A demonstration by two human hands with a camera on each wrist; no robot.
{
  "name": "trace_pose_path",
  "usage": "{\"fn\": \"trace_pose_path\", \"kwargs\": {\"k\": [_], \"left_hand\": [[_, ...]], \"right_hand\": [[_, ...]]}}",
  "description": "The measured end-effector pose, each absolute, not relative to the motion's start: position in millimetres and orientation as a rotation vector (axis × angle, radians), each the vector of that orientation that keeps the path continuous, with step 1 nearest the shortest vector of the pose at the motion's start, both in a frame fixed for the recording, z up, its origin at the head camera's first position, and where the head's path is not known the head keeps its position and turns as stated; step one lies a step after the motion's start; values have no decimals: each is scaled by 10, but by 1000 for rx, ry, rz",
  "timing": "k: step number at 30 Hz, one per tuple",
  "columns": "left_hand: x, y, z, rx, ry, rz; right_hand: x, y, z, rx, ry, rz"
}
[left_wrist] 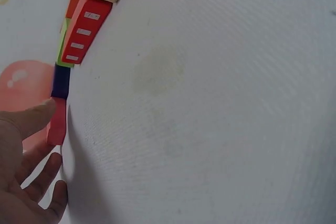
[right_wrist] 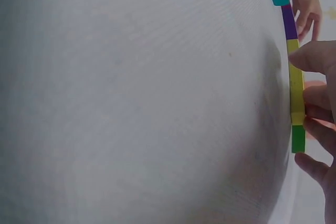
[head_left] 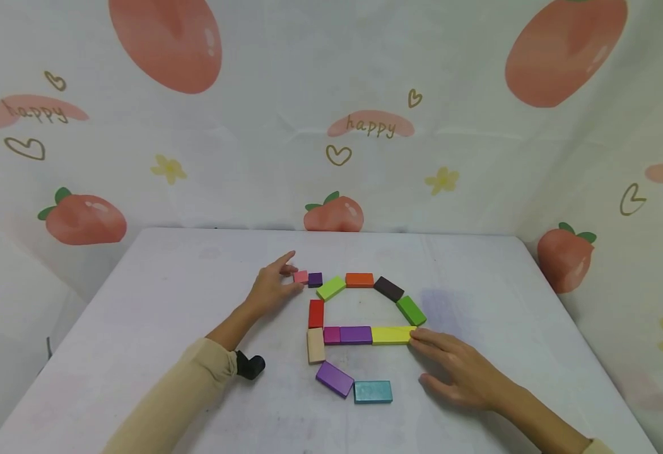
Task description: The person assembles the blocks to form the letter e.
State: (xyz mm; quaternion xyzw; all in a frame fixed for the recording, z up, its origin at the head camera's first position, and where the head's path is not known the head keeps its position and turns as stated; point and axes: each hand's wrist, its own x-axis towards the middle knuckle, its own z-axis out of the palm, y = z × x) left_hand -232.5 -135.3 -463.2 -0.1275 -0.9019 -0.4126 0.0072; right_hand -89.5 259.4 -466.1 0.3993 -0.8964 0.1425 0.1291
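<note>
My left hand (head_left: 272, 287) pinches a small pink block (left_wrist: 58, 121) between thumb and fingers, the index finger held out past it. The pink block stands against a dark purple block (head_left: 315, 280). Straight fingers of my right hand (head_left: 458, 369) touch the right end of a long yellow block (head_left: 390, 335), thumb spread apart near the table. Left of the yellow block, in one row, lie a purple block (head_left: 356, 335) and a magenta block (head_left: 332, 335). A green block (head_left: 411, 311) slants down to the yellow one's right end.
A lime block (head_left: 331, 288), an orange block (head_left: 359, 280) and a black block (head_left: 389, 289) curve across the top. Down the left run a red block (head_left: 316, 314), a beige block (head_left: 316, 346), a tilted purple block (head_left: 334, 379) and a teal block (head_left: 373, 392). A patterned cloth (head_left: 252, 183) hangs behind.
</note>
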Motion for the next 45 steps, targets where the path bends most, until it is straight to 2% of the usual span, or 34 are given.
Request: {"fn": "trace_pose_path", "kwargs": {"k": [8,20,36,45], "left_hand": [[-2359,-1353,-4663,-417,-2812,-1327],[-2255,-1280,-4608,-314,-2691,-1335],[-1542,-612,-4428,-744,-2623,-1474],[-1175,-322,-4427,-892,-2697,-1509]], "right_hand": [[-894,2617,-4679,1158,-2590,429],[-900,2615,-4666,1149,-2600,421],[-888,2598,-4659,1123,-2652,423],[-881,2601,-4640,1103,-2674,421]]}}
